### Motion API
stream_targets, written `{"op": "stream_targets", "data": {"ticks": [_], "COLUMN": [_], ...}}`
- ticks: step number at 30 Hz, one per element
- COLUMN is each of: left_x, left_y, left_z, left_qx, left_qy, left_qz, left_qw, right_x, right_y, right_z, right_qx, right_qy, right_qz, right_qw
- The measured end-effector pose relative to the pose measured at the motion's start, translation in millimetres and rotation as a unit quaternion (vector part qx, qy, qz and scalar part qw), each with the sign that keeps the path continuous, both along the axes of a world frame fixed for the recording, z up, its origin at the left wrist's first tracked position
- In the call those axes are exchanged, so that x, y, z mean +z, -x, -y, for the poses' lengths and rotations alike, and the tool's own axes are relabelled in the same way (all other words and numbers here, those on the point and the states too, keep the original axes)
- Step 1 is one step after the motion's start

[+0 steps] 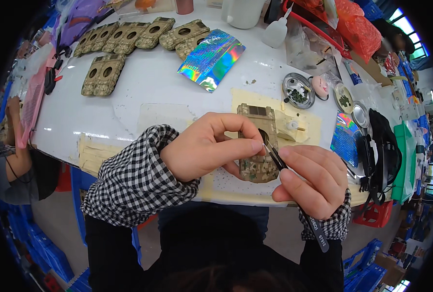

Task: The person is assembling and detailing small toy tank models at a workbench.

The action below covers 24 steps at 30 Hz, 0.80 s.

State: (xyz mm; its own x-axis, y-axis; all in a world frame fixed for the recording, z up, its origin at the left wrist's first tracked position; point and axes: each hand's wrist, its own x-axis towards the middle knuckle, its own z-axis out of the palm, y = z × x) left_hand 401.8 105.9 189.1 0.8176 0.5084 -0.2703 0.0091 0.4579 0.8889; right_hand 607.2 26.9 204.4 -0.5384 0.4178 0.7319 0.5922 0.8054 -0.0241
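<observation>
In front of me a camouflage toy tank hull lies on a yellowed patch of the table, its round opening partly covered by my fingers. My right hand grips black tweezers, whose tips point down-left over that opening. Thumb and index finger of my left hand are pinched together right at the tweezer tips; what is between them is too small to make out. Other fingers of the left hand rest against the hull's left side.
More camouflage hulls stand at the back left, beside a shiny holographic pouch. On the right are a round metal dish of small dark parts, a squeeze bottle and a black bag. Someone's arm shows far left.
</observation>
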Motion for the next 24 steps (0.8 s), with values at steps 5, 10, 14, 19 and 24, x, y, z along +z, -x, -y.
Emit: {"op": "stream_targets", "data": {"ticks": [5, 10, 14, 19, 24], "left_x": [-1, -1, -2, -2, -3], "left_y": [0, 0, 0, 0, 0], "left_z": [1, 0, 0, 1, 1], "left_qx": [0.004, 0.002, 0.002, 0.004, 0.01], "left_qy": [-0.002, 0.0, -0.009, -0.005, -0.022], "left_qz": [-0.001, 0.003, -0.002, -0.002, -0.006], "left_qw": [1.0, 1.0, 1.0, 1.0, 1.0], "right_x": [1, -1, -2, 1, -6], "right_y": [1, 1, 2, 2, -11], "right_z": [0, -1, -1, 1, 12], "right_qx": [0.01, 0.014, 0.017, 0.015, 0.015], "right_qy": [0.013, 0.01, 0.006, 0.023, 0.193], "right_qz": [0.004, 0.002, -0.001, 0.003, -0.179], "right_qw": [1.0, 1.0, 1.0, 1.0, 0.965]}}
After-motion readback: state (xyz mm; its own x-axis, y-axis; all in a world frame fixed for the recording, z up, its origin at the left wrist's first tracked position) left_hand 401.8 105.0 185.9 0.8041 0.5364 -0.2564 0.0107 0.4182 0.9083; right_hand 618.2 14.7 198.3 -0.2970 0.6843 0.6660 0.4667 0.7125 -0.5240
